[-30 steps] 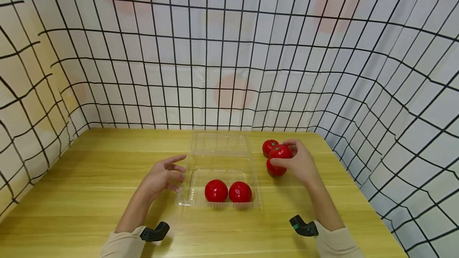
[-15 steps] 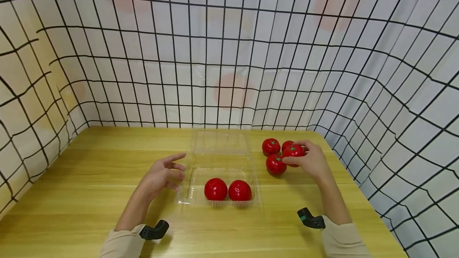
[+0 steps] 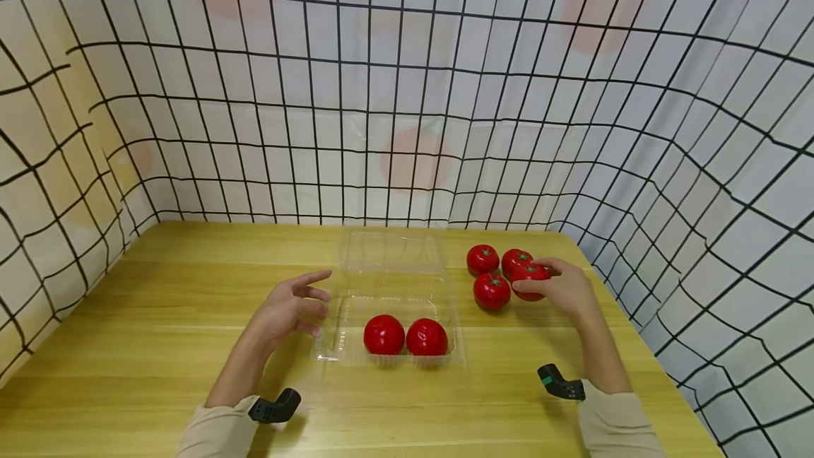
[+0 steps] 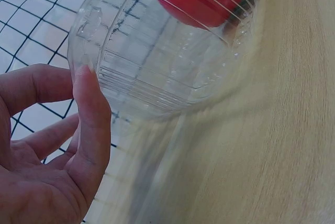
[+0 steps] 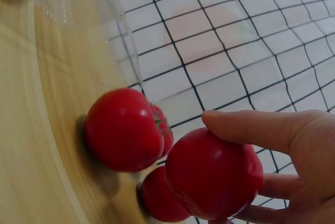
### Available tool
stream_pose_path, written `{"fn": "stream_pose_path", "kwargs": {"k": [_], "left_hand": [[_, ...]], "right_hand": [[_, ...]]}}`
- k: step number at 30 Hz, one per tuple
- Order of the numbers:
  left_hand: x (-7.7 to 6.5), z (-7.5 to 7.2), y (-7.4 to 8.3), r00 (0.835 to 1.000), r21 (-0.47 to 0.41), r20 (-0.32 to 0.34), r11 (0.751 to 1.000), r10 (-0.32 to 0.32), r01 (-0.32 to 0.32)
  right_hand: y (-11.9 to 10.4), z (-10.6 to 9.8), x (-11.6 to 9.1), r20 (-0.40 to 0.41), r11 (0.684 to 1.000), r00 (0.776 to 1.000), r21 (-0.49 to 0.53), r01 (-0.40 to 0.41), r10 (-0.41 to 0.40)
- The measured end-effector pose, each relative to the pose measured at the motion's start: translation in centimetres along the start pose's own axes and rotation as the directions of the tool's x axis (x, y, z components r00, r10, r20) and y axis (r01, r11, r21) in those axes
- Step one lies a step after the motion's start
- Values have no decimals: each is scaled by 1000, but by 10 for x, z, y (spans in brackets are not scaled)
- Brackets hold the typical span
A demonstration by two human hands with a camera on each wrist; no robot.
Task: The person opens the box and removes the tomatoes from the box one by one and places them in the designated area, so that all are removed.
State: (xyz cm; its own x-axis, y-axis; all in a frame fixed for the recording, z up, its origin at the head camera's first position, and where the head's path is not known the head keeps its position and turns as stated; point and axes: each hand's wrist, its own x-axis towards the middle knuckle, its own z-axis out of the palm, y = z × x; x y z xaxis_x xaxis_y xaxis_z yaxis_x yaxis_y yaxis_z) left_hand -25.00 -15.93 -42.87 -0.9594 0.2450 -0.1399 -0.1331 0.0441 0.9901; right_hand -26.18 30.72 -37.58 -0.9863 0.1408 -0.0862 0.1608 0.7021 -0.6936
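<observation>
In the head view, my right hand (image 3: 567, 290) holds a red tomato (image 3: 530, 281) between thumb and fingers at the right of the table. Its thumb lies across the near side of that tomato (image 5: 212, 174) in the right wrist view. Beside it are three more tomatoes: a back left one (image 3: 482, 260), a front left one (image 3: 492, 291) and a back right one (image 3: 515, 261). My left hand (image 4: 57, 140) pinches the rim of a clear plastic clamshell box (image 4: 141, 72). Inside the box lie a left tomato (image 3: 384, 335) and a right tomato (image 3: 427, 337).
The box's clear lid (image 3: 392, 251) lies folded back behind its base. All of this stands on a wooden table (image 3: 191, 288). Behind and on both sides of the table rises a white cloth wall with a black grid (image 3: 407, 90).
My right hand has moved rightward with its tomato, away from above the front left one. The back right tomato, mostly covered before, shows more now. My left hand and the box stay in place.
</observation>
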Motion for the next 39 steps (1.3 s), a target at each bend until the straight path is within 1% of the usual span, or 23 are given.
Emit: {"fn": "stream_pose_path", "kwargs": {"k": [10,14,20,26,39], "left_hand": [[-1,-1,0,1000,-1,3,1000,3,-3],[0,0,0,1000,-1,6,1000,3,-3],[1,1,0,1000,1,8,1000,5,-5],[1,0,0,1000,-2,11,1000,1,-1],[1,-2,0,1000,-10,16,1000,-2,2]], "right_hand": [[12,-1,5,44,999,999,-39,-12,14],[18,0,8,48,999,998,-44,-27,29],[25,1,12,12,997,999,-73,-30,31],[31,5,16,-8,998,999,-56,-32,31],[33,7,19,45,999,998,-34,-42,43]]}}
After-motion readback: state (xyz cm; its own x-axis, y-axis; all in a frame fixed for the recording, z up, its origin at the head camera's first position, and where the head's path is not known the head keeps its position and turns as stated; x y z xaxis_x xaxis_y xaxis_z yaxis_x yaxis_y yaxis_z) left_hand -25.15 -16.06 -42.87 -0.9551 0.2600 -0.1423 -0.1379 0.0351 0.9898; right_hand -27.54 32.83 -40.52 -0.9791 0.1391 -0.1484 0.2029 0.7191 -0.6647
